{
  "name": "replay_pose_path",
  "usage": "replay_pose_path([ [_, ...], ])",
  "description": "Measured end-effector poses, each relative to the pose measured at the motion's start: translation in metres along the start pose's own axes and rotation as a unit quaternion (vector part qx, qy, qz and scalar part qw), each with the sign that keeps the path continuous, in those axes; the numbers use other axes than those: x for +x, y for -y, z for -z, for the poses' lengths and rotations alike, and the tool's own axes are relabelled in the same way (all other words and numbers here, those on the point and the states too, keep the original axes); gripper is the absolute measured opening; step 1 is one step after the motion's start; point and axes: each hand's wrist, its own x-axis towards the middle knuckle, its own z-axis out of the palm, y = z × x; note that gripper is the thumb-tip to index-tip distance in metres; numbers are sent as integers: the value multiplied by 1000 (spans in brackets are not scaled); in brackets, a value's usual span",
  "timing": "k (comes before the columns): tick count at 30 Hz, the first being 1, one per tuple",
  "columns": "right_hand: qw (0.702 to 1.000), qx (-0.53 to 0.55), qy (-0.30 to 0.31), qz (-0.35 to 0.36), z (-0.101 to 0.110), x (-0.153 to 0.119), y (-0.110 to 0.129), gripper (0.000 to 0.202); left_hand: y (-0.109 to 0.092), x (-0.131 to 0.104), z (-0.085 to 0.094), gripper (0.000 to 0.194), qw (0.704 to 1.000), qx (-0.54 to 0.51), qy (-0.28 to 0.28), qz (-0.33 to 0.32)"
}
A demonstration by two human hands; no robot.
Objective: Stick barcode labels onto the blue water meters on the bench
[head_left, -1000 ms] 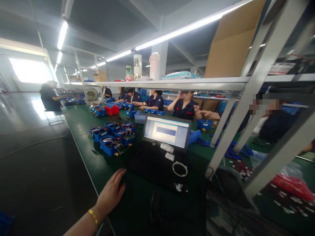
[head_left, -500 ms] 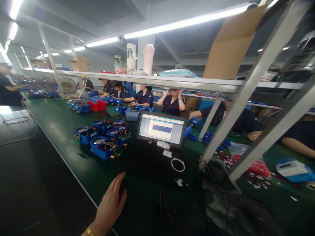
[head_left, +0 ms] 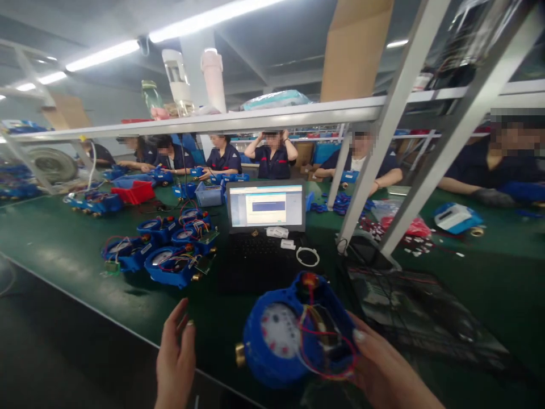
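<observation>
A blue water meter (head_left: 276,335) with a round dial, a brass end and loose red and yellow wires is held up in front of the laptop. My right hand (head_left: 378,363) grips it by its right side, thumb on the rim of the open housing. To the left of the meter, my left hand (head_left: 176,346) is raised over the bench edge, fingers apart and holding nothing. Several similar blue meters (head_left: 170,266) with wires and small circuit boards stand on the green bench beyond it. The black laptop (head_left: 266,207) is open with its screen lit.
On the laptop lie white plastic pieces (head_left: 277,232) and a white ring (head_left: 307,257). Metal shelf posts (head_left: 370,147) rise at right, near a dark flat panel (head_left: 426,318). A red bin (head_left: 134,193) stands at back left. Several co-workers sit across the bench.
My right hand has come into view holding a blue water meter. My left hand has shifted slightly left and turned more upright. The camera view has swung to the right.
</observation>
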Motion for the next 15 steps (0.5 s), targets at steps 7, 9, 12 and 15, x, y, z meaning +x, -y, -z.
replay_pose_path([
  [7, 989, 73, 85, -92, -86, 41, -40, 86, -47, 25, 53, 48, 993, 76, -37, -82],
  [9, 991, 74, 58, -100, -97, 44, -48, 89, -64, 25, 49, 46, 977, 130, 22, -169],
  [12, 988, 77, 40, -130, -103, 48, -54, 95, -86, 20, 38, 42, 928, 215, 128, -274],
  [15, 986, 53, 36, -152, -101, 53, -56, 103, -98, 13, 33, 42, 879, 246, 216, -348],
])
